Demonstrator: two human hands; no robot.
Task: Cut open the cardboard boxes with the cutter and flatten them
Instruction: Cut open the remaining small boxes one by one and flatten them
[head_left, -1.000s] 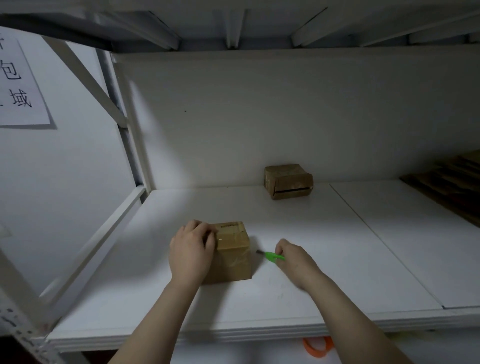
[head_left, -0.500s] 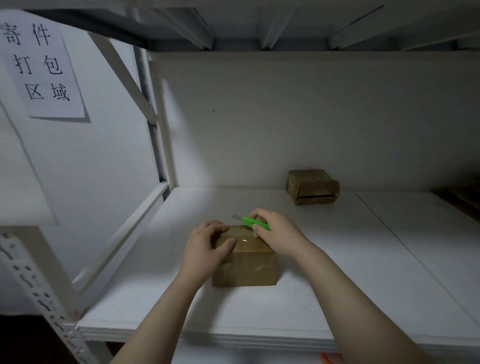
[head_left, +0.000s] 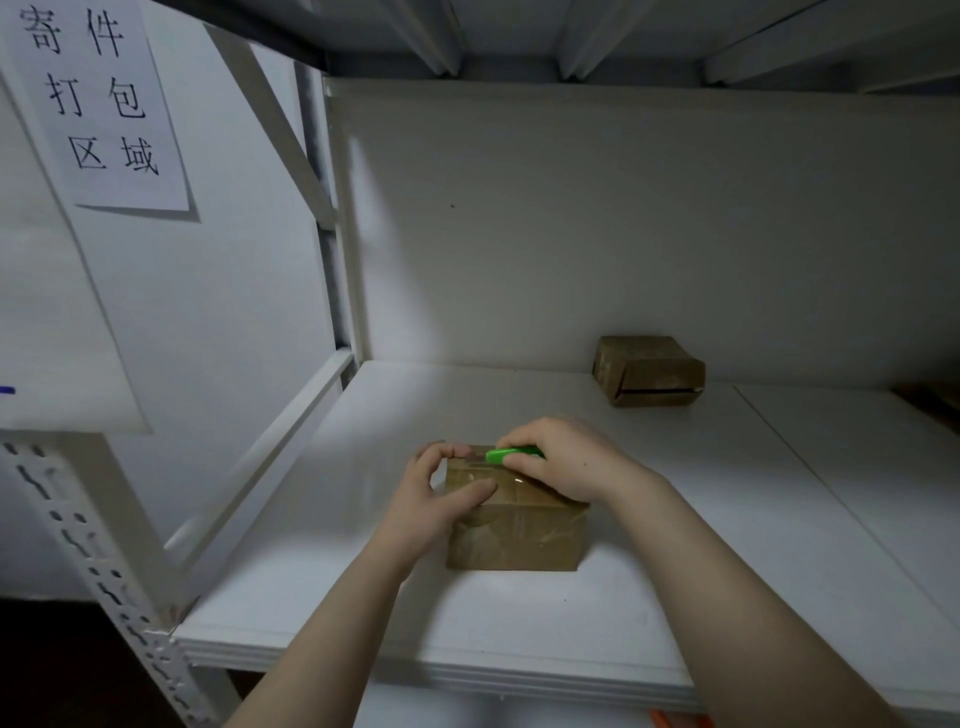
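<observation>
Box (head_left: 519, 535) sits near the shelf's (head_left: 467, 634) front edge. My left hand (head_left: 431, 499) grips its left side; right hand (head_left: 561, 460) clasps the cutter (head_left: 511, 454) on top. Cutting stage, I judge; next: steady seam stroke.

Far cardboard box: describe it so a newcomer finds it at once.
On the white shelf board, look rearward to the white back panel. The small brown cardboard box sits untouched, a dark slit along its front; the nearer taped brown box lies under the left hand and right hand.
</observation>
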